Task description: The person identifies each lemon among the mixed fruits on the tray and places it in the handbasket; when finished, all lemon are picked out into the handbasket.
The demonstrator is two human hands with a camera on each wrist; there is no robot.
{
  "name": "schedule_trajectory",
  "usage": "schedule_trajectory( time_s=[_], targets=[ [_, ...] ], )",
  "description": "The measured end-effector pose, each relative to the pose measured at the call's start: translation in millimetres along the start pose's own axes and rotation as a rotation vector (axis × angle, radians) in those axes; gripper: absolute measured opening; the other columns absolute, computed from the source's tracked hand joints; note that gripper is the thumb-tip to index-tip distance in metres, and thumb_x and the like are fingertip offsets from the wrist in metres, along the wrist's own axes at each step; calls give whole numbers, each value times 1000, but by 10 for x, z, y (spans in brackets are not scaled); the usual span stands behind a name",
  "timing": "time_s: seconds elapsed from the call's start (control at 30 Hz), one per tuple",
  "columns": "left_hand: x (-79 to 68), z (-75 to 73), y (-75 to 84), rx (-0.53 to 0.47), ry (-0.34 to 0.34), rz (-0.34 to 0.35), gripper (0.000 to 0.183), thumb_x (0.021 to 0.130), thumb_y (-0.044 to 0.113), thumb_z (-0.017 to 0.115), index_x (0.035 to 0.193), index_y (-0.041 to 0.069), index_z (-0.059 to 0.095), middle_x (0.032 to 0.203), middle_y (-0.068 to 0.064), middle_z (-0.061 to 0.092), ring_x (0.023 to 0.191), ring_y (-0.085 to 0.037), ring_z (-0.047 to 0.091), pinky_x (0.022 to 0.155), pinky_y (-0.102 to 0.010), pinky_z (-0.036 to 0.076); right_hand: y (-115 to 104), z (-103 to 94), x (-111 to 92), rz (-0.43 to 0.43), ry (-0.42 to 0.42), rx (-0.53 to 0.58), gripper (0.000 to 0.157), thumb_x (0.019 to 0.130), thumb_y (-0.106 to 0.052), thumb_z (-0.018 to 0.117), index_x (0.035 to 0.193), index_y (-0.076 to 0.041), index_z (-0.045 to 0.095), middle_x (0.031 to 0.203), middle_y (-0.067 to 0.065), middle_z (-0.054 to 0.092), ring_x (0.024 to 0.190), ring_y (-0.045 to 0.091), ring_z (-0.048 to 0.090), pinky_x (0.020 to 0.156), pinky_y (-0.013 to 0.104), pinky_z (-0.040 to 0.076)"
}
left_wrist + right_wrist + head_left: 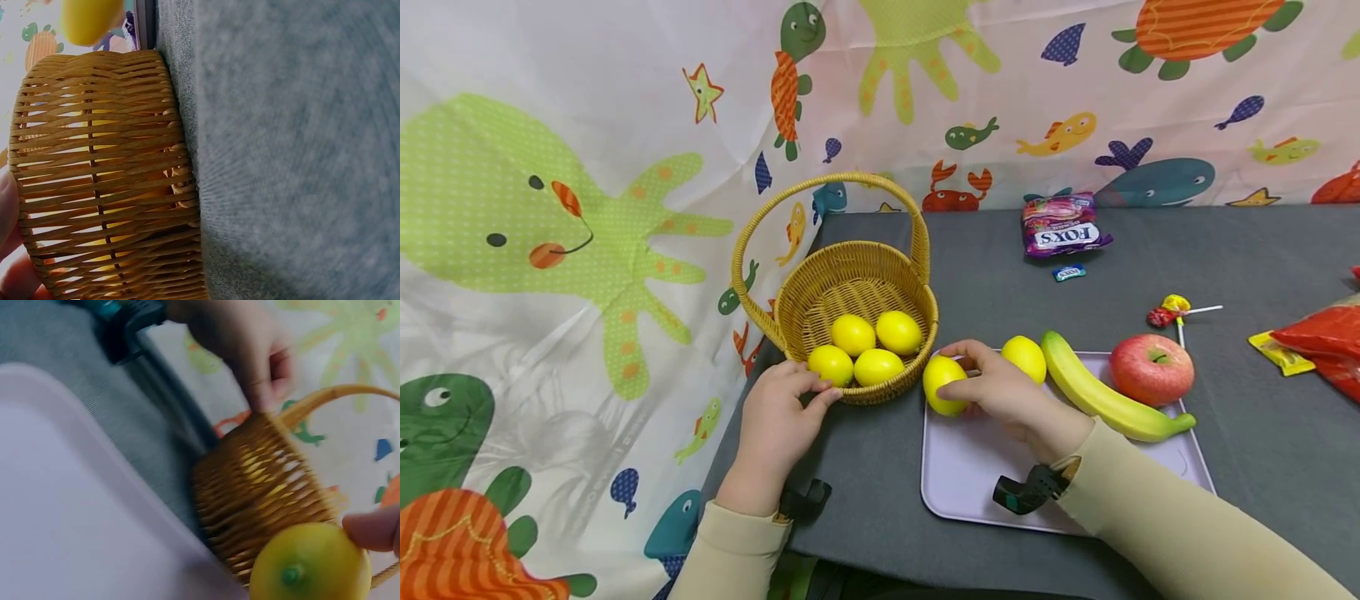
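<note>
My right hand (1000, 387) pinches a yellow lemon (943, 385) above the left edge of a pale lilac tray (958, 479). In the right wrist view the same lemon (309, 565) shows a green stem end, with my thumb against it. My left hand (782, 417) grips the near rim of a wicker basket (857, 258) with a tall handle. Several lemons (853, 335) lie together in the front part of the basket. On the tray, another lemon (1024, 358) rests beside a banana (1105, 396) and a red apple (1152, 369).
Behind the tray lie a purple candy bag (1062, 225) and a small blue wrapped sweet (1069, 272). Lollipops (1172, 310) sit behind the apple. A red packet (1326, 337) is at the right edge. A patterned curtain (647, 125) borders the grey table on the left and back.
</note>
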State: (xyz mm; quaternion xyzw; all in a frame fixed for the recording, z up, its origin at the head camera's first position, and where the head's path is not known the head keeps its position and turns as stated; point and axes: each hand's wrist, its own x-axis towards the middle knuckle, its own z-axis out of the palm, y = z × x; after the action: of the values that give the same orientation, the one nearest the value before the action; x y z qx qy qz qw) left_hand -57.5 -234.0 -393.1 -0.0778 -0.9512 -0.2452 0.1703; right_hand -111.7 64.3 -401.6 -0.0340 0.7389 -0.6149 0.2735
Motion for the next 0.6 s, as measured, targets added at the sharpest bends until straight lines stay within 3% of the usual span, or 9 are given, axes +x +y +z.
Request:
schedule_trajectory(
  time_s=[0.1, 0.3, 0.47, 0.6],
  targets=[
    [0, -5, -1, 5, 3, 8, 17, 79, 26, 90, 82, 13, 79, 88, 0, 65, 92, -23, 60, 82, -41, 52, -121, -87, -79, -21, -50, 73, 62, 88, -14, 73, 143, -8, 45, 135, 17, 45, 104, 31, 52, 77, 35, 53],
    [8, -22, -1, 13, 9, 16, 17, 78, 26, 90, 82, 13, 78, 87, 1, 64, 89, -22, 59, 80, -39, 51, -524, -209, -132, -91, -142, 195, 60, 92, -9, 67, 146, -5, 40, 144, 17, 42, 119, 35, 50, 88, 39, 56],
    [2, -27, -5, 11, 6, 6, 17, 79, 26, 89, 82, 14, 78, 87, 2, 64, 87, -21, 58, 77, -38, 50, -818, -154, 83, -84, -194, 208, 58, 95, -7, 65, 147, -10, 40, 148, 15, 40, 125, 36, 48, 94, 44, 56],
    [4, -22, 8, 6, 4, 0, 17, 79, 27, 89, 81, 14, 77, 85, 2, 63, 85, -20, 57, 76, -37, 50, -918, -15, 356, -53, -219, 243, 55, 96, -7, 65, 147, -12, 43, 145, 15, 43, 124, 35, 51, 99, 50, 53]
  ],
)
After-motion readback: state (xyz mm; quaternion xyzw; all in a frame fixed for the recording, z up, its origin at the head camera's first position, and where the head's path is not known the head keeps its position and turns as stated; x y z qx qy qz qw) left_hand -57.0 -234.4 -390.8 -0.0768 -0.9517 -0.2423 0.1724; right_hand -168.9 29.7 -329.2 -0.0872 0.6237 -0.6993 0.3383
